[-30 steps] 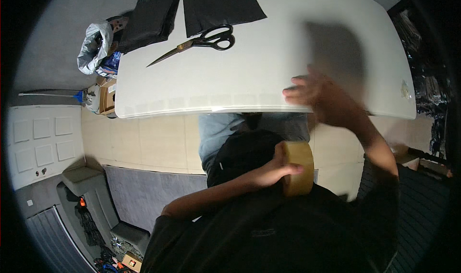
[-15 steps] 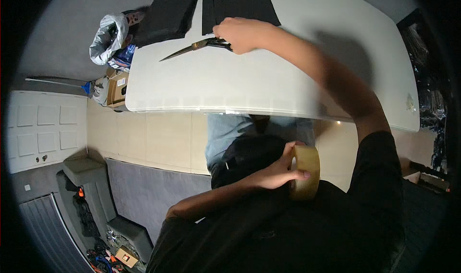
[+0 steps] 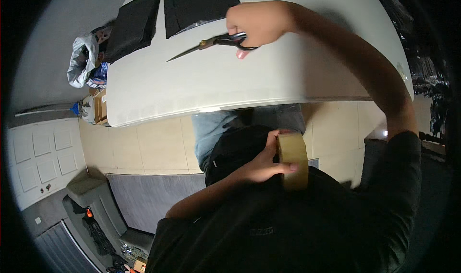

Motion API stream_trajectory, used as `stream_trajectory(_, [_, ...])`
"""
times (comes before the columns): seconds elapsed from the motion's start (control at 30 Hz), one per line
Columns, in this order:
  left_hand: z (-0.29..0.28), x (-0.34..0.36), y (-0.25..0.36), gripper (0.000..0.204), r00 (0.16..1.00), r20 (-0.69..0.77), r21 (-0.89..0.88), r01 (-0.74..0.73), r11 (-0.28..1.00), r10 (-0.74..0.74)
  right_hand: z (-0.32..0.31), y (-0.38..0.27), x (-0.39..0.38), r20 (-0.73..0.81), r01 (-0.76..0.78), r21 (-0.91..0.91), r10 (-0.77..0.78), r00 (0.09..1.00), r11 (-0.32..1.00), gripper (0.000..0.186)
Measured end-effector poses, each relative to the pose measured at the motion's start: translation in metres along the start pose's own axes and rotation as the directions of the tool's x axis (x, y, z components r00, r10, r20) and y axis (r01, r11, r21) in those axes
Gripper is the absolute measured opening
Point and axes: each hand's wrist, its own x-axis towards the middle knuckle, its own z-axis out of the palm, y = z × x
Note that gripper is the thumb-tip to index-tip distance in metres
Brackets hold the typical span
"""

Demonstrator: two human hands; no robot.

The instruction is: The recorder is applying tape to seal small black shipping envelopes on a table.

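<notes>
A pair of scissors point(image 3: 206, 43) with black handles is gripped by my right hand point(image 3: 261, 25) over the white table point(image 3: 201, 83). Its closed blades point to the left. Close to my body, my left hand point(image 3: 264, 165) holds a wide roll of yellowish clear tape point(image 3: 294, 161), with the thumb across its face and the other fingers partly hidden behind it. Just beyond the scissors lies a flat black folded piece point(image 3: 199, 8) with a shiny strip along its near edge. To its left is a thicker black stack point(image 3: 134, 25).
At the table's left end are a silver bag point(image 3: 82, 61) and a cardboard box point(image 3: 100, 105). A grey sofa point(image 3: 98, 196) stands at the lower left, near a white door point(image 3: 45, 155). Dark shiny material point(image 3: 425, 57) hangs at the right.
My right hand has drawn the scissors to the right and nearer, away from the black piece. The view has turned slightly. My left hand still holds the tape roll.
</notes>
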Motion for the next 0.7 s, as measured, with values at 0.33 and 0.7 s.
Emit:
stream_trajectory(0.33, [0.005,-0.008,0.002,0.114,0.999,-0.02,-0.02,-0.038,0.999,0.038,-0.044,0.007,-0.203,0.58,-0.332,0.205,0.159,0.799,0.921,0.062])
stream_trajectory(0.7, [0.002,-0.005,0.009,0.121,0.995,0.049,-0.081,0.087,0.993,-0.083,-0.022,0.035,-0.315,0.712,-0.61,0.443,0.155,0.685,0.657,0.065])
